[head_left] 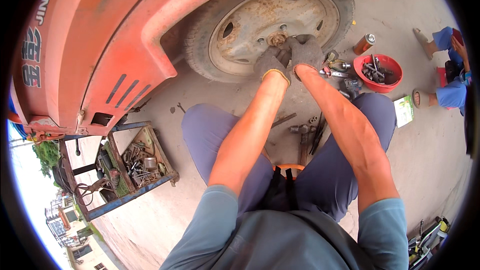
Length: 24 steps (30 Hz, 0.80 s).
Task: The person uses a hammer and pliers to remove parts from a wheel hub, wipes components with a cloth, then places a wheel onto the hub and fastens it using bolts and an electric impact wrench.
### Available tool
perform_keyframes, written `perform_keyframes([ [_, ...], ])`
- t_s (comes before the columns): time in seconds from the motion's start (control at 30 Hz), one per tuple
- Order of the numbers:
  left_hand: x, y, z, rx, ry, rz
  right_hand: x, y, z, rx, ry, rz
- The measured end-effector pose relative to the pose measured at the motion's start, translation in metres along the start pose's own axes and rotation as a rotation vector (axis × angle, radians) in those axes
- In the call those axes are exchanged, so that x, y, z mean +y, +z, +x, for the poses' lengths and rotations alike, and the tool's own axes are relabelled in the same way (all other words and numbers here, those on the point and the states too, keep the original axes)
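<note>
Both my hands wear dark grey work gloves and meet at the hub [277, 38] of a vehicle wheel with a rusty, pale rim [240, 22] and a worn black tire [197, 45]. My left hand [272, 62] is closed just below the hub, its fingers curled inward. Beside it on the right, my right hand [305, 51] is bent with its fingertips up against the hub's right side. Whatever small thing lies between the fingers is hidden by the gloves. Wheel studs stick out around the hub.
Orange-red vehicle bodywork [120, 45] overhangs at left. Right of the wheel are a red bowl [378, 88] of metal parts and a spray can [364, 44]. A hammer [303, 137] lies between my knees. A tool cart [135, 190] stands at left; a person [450, 65] sits at right.
</note>
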<state>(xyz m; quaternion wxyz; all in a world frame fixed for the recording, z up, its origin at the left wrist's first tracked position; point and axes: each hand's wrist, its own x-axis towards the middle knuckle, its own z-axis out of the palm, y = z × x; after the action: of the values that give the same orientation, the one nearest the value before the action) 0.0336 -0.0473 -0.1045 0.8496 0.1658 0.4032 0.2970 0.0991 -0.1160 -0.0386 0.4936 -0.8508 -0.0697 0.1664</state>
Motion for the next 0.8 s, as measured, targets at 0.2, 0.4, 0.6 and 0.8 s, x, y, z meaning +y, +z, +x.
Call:
perform_keyframes([
  [0.2,0.003,-0.001,-0.059,0.079,0.231,0.340,0.029,0.021,0.026,0.056,-0.095,0.123],
  [0.4,0.017,-0.177,-0.004,-0.694,0.047,2.299,0.014,0.038,0.013,-0.168,0.169,0.547],
  [0.6,0.053,-0.237,0.044,0.182,0.066,2.103,-0.030,-0.043,-0.002,-0.539,0.189,0.135],
  [0.8,0.029,-0.274,0.093,0.037,0.420,2.315,-0.011,-0.121,-0.015,-0.451,0.082,0.098],
])
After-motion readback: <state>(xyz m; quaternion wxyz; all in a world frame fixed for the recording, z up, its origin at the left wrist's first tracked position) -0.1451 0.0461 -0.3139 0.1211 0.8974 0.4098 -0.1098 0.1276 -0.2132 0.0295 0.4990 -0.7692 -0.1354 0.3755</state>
